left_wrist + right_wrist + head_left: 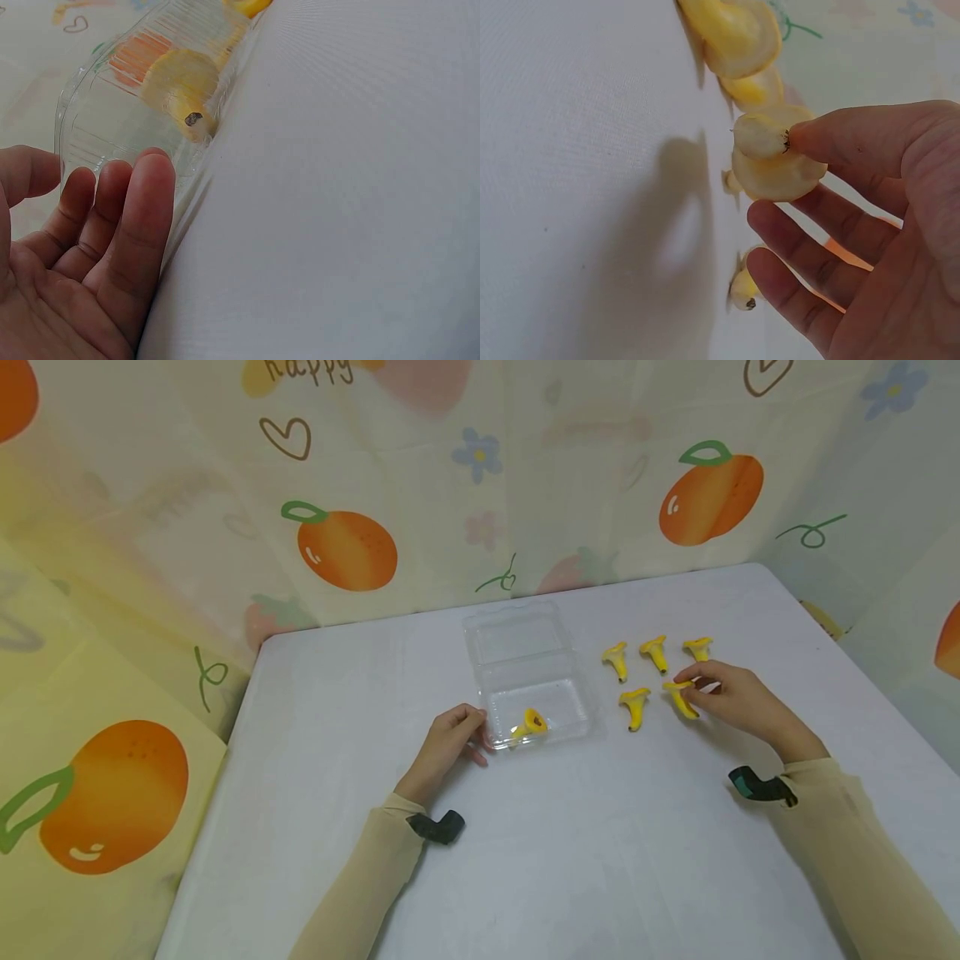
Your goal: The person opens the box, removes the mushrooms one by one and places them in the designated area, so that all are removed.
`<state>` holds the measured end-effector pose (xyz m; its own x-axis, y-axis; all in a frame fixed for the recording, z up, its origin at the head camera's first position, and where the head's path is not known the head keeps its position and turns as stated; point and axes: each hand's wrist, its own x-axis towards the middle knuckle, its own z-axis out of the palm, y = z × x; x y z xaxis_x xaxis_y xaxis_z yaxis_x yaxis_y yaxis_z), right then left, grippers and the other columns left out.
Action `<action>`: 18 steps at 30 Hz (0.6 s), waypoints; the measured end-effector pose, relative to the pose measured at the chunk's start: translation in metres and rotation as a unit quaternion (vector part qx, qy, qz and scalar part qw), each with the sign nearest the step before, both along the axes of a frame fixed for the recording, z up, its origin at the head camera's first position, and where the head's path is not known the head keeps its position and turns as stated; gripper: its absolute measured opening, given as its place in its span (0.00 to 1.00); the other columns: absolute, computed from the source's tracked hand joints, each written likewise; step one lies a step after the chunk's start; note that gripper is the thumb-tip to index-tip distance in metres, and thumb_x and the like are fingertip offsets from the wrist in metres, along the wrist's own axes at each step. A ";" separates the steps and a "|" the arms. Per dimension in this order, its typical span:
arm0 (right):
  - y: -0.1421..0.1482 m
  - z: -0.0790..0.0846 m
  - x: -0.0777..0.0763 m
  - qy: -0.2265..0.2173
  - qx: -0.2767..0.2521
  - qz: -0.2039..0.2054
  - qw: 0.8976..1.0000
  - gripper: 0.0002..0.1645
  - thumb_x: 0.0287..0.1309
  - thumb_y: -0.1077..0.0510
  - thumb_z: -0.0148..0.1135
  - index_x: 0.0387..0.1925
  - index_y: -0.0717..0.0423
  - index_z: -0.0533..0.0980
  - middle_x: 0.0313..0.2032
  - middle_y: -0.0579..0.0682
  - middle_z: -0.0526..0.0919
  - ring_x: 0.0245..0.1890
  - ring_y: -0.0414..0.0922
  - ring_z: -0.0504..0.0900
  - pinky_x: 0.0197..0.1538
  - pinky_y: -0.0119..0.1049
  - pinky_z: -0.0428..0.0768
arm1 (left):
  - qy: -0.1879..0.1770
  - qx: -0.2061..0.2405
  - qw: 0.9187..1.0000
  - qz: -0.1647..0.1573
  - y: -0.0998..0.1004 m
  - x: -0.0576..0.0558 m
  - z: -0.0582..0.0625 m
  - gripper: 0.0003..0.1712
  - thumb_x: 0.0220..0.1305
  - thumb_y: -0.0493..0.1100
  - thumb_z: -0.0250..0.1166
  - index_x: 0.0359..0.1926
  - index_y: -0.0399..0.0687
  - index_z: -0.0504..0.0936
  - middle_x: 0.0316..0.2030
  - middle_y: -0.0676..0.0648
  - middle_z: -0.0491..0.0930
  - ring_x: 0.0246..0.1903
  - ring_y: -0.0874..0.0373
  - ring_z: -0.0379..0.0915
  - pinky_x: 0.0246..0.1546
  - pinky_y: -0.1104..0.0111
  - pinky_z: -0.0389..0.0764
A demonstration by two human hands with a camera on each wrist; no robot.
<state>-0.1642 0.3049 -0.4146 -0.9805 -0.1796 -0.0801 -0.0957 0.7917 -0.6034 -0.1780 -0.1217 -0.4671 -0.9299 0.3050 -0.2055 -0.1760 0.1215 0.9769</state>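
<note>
In the head view my right hand [731,700] pinches a yellow trumpet-shaped mushroom [681,702] at the right end of the front row. Seen from the right wrist, the thumb presses by the dark tip of that mushroom's [776,169] stem, and the cap faces away. My left hand [448,745] holds the left edge of a clear plastic box [566,739], whose hinged lid [517,631] lies back. Inside the box a yellow mushroom [535,721] lies on its side near the front. Through the box wall, the left wrist view shows this mushroom [180,79] close beyond the fingertips.
Right of the box, several loose mushrooms lie on the white table [570,852]: one in front [634,706], others behind, including a left one [617,660], a middle one [656,653] and a right one [698,647]. A fruit-printed curtain [420,485] hangs behind the table.
</note>
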 end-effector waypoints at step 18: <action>0.002 -0.007 0.002 -0.021 -0.003 -0.008 1.000 0.17 0.71 0.57 0.59 0.57 0.62 0.76 0.55 0.65 0.80 0.54 0.60 0.77 0.54 0.56 0.79 | -0.002 -0.001 1.000 0.003 0.000 -0.001 0.000 0.16 0.76 0.48 0.56 0.39 0.38 0.75 0.27 0.49 0.78 0.29 0.57 0.80 0.25 0.69 0.86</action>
